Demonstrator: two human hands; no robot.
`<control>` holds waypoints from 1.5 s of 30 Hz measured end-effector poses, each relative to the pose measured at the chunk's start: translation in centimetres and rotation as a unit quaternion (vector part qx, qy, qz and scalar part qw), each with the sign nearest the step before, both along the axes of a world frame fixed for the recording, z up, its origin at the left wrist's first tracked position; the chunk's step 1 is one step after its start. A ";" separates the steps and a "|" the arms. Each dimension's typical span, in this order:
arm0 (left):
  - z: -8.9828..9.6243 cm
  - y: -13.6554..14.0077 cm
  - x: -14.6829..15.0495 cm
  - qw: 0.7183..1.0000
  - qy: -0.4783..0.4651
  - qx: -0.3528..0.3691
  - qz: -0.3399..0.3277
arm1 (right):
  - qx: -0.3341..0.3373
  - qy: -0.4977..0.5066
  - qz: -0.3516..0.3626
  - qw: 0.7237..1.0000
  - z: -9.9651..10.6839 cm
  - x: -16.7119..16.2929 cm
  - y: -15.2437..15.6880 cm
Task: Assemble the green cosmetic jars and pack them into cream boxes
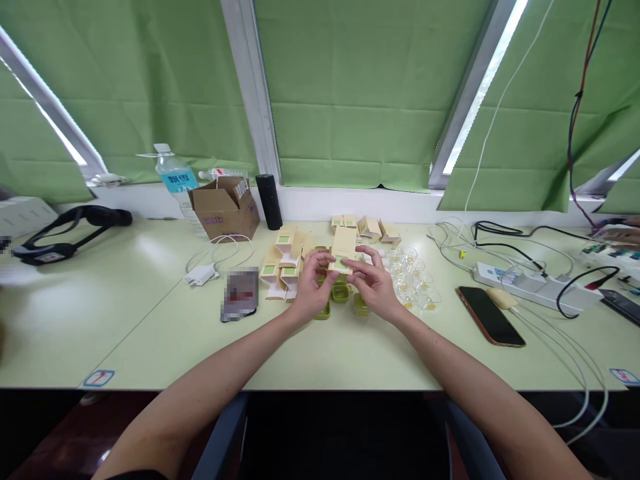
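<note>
Green blinds [360,93] hang behind the back edge of my pale table [165,353]. Over its middle, my left grip [313,287] and right grip [379,288] pinch a small cream carton [345,240], fingers nearly closed. Green tubs [341,294] crowd beneath, clear plastic cups [414,281] sit just right; a cardboard box [225,212] stands by the back edge.

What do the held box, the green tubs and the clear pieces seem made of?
Box: probably thin matte card, with flat faces and crisp edges.
Green tubs: likely moulded plastic, slightly glossy, with rounded corners.
Clear pieces: see-through and shiny, plastic or glass; unclear which.
</note>
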State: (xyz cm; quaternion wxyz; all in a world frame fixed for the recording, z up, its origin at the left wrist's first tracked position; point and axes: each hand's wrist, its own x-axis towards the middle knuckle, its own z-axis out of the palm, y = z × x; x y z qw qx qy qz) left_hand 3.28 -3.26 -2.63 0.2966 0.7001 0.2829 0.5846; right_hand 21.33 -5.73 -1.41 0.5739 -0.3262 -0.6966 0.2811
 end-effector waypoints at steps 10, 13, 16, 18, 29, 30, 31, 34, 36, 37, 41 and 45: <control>0.8 -0.9 -0.3 0.995 0.049 0.071 0.047 | 0.054 -0.070 -0.029 0.996 0.2 0.2 -0.2; 1.0 -1.3 -0.4 0.988 0.088 0.098 0.076 | 0.096 -0.119 -0.025 0.988 0.1 0.2 -0.4; 0.9 -1.3 -0.4 0.982 0.106 0.110 0.114 | 0.134 -0.167 -0.006 0.977 -0.1 0.3 -0.6; 0.8 -1.2 -0.4 0.981 0.100 0.101 0.136 | 0.143 -0.189 0.010 0.972 0.0 0.3 -0.7; 0.9 0.6 -0.9 0.988 -0.024 -0.046 0.148 | 0.070 -0.473 -0.093 0.873 5.0 2.8 -1.2; 1.0 0.8 -0.9 0.988 -0.034 -0.053 0.141 | 0.051 -0.515 -0.089 0.851 5.4 3.0 -1.3; 1.0 0.9 -1.0 0.988 -0.043 -0.057 0.134 | 0.032 -0.548 -0.080 0.832 5.7 3.1 -1.5; 1.2 0.9 -1.0 0.990 -0.067 -0.066 0.107 | -0.008 -0.607 -0.054 0.793 5.7 3.0 -1.9; 1.3 0.8 -1.0 0.990 -0.077 -0.076 0.089 | -0.022 -0.630 -0.046 0.775 5.3 2.8 -1.9; 1.3 0.8 -1.0 0.990 -0.080 -0.082 0.082 | -0.024 -0.634 -0.041 0.772 5.2 2.8 -1.9; 1.3 0.7 -1.1 0.990 -0.084 -0.106 0.047 | -0.012 -0.586 -0.043 0.809 5.9 3.5 -1.7; 1.5 0.7 -1.4 0.989 -0.047 -0.136 -0.038 | 0.034 -0.419 -0.127 0.898 7.2 5.7 -1.0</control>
